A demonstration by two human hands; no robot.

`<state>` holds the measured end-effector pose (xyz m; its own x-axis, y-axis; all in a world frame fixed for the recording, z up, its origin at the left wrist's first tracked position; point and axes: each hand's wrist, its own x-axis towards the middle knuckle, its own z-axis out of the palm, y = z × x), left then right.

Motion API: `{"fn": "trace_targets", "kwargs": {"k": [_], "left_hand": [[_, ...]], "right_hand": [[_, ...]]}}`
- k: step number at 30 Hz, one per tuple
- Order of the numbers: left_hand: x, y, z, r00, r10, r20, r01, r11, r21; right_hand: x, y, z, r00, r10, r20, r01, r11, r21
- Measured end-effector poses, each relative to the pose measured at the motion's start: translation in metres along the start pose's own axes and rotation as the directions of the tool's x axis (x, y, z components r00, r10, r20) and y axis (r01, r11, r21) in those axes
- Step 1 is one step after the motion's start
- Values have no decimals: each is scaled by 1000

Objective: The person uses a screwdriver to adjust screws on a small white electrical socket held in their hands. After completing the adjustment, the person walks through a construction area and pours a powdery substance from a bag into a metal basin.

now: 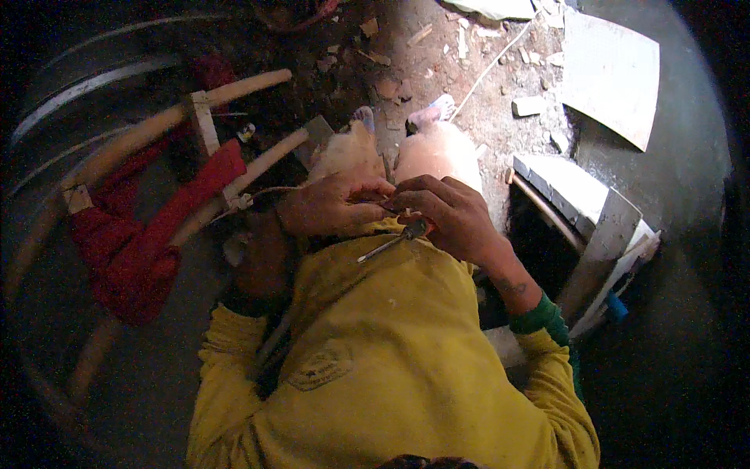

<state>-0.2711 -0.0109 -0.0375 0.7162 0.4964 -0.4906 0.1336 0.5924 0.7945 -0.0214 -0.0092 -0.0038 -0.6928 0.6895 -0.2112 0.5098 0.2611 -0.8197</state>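
My hands meet at the middle of the view, in front of my yellow shirt. My right hand is closed around a screwdriver, whose metal shaft points down and to the left; its dark handle is mostly hidden in the palm. Opposite it, my left hand is closed in a pinch, its fingertips almost touching those of the right. Something small and thin lies between the fingertips, too hidden to name. A pale cord runs from the left toward my left wrist.
At left a wooden pole frame carries a draped red cloth. My bare legs and feet are beyond my hands. Wood scraps and rubble litter the ground. At right lie a white panel and a wooden board structure.
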Motion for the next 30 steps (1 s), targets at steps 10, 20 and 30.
{"fn": "trace_targets", "kwargs": {"k": [10,20,30], "left_hand": [[4,38,10,994,105,-35,-81,906,415],[-57,-40,-61,945,284,-164,-123,769,627],[-136,-248,-123,844,-332,-421,536,535,653]], "right_hand": [[-11,-11,-15,901,374,-220,-249,861,444],[-54,-23,-18,856,507,-98,-387,756,528],[-88,-34,-67,698,674,-242,-391,642,660]]}}
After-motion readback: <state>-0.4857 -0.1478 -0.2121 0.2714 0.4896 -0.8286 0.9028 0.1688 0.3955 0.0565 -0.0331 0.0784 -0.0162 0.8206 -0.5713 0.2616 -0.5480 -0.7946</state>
